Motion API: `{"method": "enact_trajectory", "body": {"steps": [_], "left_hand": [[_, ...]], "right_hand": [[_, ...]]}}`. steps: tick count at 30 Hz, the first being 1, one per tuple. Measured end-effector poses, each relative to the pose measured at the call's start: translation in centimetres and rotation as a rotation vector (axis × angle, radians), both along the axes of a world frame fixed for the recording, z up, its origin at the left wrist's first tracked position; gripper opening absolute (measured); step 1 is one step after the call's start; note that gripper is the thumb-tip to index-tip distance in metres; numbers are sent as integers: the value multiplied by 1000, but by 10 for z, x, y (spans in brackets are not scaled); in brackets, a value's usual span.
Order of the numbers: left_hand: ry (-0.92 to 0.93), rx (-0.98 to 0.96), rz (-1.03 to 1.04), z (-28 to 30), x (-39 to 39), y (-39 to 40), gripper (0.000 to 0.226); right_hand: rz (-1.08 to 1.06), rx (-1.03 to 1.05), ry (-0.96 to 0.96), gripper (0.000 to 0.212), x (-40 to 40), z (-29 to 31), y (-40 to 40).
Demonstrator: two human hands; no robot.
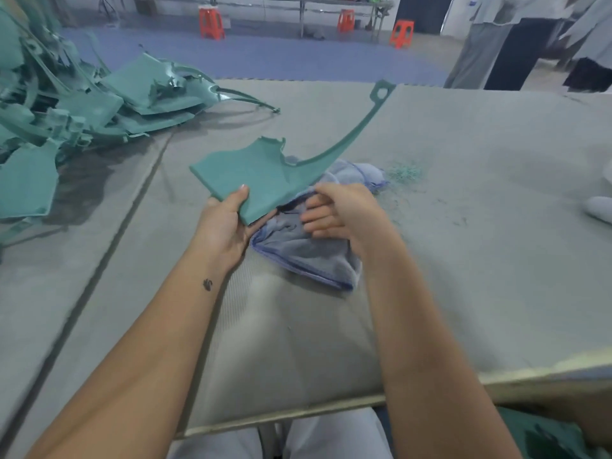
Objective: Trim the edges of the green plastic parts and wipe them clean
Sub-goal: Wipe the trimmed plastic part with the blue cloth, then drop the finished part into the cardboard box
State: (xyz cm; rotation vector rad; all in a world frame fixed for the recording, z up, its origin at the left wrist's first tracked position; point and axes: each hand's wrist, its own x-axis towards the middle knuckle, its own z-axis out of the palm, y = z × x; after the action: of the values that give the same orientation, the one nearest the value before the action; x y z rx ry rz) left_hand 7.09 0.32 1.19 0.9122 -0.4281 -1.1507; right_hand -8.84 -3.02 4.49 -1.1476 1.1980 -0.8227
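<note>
A green plastic part [251, 173], a flat panel with a long curved arm ending in a ring at the upper right, is lifted above the grey table [463, 210]. My left hand [225, 223] grips its near corner, thumb on top. Under and beside it lies a crumpled blue-grey cloth [311, 256]. My right hand [341, 210] is on the cloth at the part's lower edge, fingers bent into the fabric; the cloth's far end [361, 173] shows behind the panel.
A heap of more green plastic parts [82, 104] fills the table's left side. Green shavings [404, 172] lie right of the cloth. A seam runs diagonally across the table. Orange stools and standing people are at the back.
</note>
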Motion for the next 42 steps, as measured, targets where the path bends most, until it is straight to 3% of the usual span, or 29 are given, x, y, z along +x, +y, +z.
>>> {"method": "enact_trajectory", "body": {"steps": [4,8,13,17,20,23,25,27,33,37,39,42], "left_hand": [[-262,-23,24,18,-4,11,14],[-483,-93,-144,40,-33,24,21],[-506,-29,-413,48,-108,39,17],[-653,1,-552,33,-208,51,22],[-700,18,-660,23,-292,72,31],[-635,0,-849,11,-363,101,27],[-631,-17,-993,-3,-398,121,19],[-742,-42,-1092,-28,-424,134,18],[-967,37,-1268,-124,-449,148,37],[-1215,180,-1548,-153,-437,146,72],[-1326,219,-1627,-155,-431,143,62],[-1352,231,-1727,-144,-424,139,46]], "right_hand": [[-199,-184,-145,12,-42,1,20],[-320,-259,-308,10,-78,-3,41],[-598,-315,-381,17,-149,-26,76],[-921,-222,-476,25,-225,-45,119],[-1145,-322,-361,29,-286,-57,162],[-1303,-354,-312,31,-343,-77,209],[-1397,-289,-294,33,-374,-95,239],[-1483,-177,-275,32,-396,-116,267],[-1594,142,-266,15,-422,-176,313],[-1583,300,-388,44,-422,-195,312],[-1519,375,-387,47,-418,-199,303],[-1453,398,-284,30,-403,-202,284]]}}
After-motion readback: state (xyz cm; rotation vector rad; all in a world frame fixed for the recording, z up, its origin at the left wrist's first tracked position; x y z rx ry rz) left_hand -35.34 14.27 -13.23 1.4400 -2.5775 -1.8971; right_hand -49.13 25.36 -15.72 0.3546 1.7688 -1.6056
